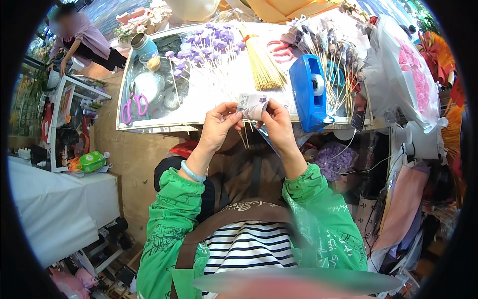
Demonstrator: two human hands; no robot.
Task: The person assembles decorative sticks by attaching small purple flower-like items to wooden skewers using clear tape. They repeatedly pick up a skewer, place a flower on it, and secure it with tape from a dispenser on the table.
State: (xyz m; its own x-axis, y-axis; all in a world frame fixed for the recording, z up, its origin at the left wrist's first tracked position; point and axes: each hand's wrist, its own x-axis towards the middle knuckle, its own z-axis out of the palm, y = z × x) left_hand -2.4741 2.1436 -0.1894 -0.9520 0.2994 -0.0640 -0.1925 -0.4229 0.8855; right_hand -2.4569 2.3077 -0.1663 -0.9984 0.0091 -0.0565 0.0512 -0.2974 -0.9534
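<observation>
Both my hands are at the near edge of the table (204, 112). Between them is a grey-and-purple paper banknote (253, 102), partly curled at its right side. My left hand (221, 123) pinches its left part between thumb and fingers. Its right end is gripped by my right hand (277, 124). Thin sticks show just below the note. A blue tape dispenser (306, 92) stands right of my right hand. Beyond the note lies a bundle of thin straw-coloured sticks (266, 70) tied with red. Purple flowers on stems (206, 47) are spread to its left.
Purple-handled scissors (133, 107) and a blue jar (143, 45) are on the table's left. Pink-handled scissors (280, 51) lie at the back. Sticks with wrapped dark tips (338, 55) and a pink wrapped bouquet (411, 74) are at right. A person (82, 37) stands far left.
</observation>
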